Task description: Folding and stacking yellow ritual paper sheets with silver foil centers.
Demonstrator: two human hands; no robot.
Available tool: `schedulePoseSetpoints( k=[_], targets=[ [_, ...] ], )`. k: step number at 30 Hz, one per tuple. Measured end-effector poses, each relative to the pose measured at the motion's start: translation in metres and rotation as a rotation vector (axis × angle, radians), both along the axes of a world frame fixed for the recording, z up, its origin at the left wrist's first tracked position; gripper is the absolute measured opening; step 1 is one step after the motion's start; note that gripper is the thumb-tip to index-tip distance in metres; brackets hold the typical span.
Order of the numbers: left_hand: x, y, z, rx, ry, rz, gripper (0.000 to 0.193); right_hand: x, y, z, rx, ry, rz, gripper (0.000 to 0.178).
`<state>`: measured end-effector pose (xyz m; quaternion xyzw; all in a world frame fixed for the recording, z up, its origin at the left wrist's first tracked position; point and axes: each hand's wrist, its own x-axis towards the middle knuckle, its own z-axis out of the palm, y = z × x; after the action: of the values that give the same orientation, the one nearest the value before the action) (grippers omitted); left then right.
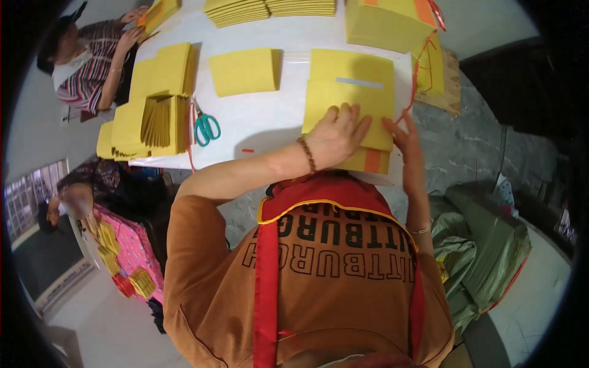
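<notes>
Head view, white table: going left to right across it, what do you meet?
Fanned pile of yellow paper → teal-handled scissors → single yellow stack → left hand pressing on the yellow stack → right hand at that stack's right edge.

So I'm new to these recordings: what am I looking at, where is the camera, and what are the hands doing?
There is no machine here. A wide fisheye camera worn on a person's head looks down over their chest, so straight edges bend near the rim. The left hand presses flat on a stack of yellow paper sheets; the right hand touches the stack's right edge. Neither hand grips anything. On the white table also lie teal-handled scissors, more yellow stacks and a tall tied yellow bundle. Another person handles yellow paper at the table's far left corner.
</notes>
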<state>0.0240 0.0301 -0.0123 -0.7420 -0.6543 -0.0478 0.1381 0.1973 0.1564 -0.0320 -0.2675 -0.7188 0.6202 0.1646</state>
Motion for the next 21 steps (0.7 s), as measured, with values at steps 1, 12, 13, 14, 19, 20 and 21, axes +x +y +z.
schedulePoseSetpoints(
  k=[1, 12, 13, 14, 19, 20, 21],
  targets=[
    [0.001, 0.002, -0.001, 0.000, 0.008, 0.024, 0.056, -0.002, 0.006, 0.001, -0.117, 0.056, -0.072, 0.053],
    [-0.143, -0.085, -0.019, 0.339, -0.070, 0.447, 0.053, -0.005, 0.000, 0.012, 0.016, 0.099, -0.192, 0.048],
    [-0.158, -0.086, -0.033, 0.299, -0.016, 0.443, 0.054, -0.004, -0.001, 0.012, 0.005, 0.096, -0.186, 0.046],
    [-0.171, -0.086, -0.047, 0.258, 0.044, 0.441, 0.054, -0.006, -0.001, 0.011, 0.003, 0.094, -0.186, 0.046],
    [-0.205, -0.091, -0.102, 0.022, -0.104, 0.416, 0.066, -0.008, -0.001, 0.015, 0.127, 0.035, -0.163, 0.040],
    [-0.204, -0.090, -0.104, -0.045, -0.136, 0.416, 0.068, -0.007, -0.001, 0.015, 0.125, 0.031, -0.164, 0.040],
    [-0.204, -0.090, -0.105, -0.111, -0.167, 0.418, 0.070, -0.007, -0.001, 0.015, 0.154, 0.007, -0.170, 0.040]
  ],
)
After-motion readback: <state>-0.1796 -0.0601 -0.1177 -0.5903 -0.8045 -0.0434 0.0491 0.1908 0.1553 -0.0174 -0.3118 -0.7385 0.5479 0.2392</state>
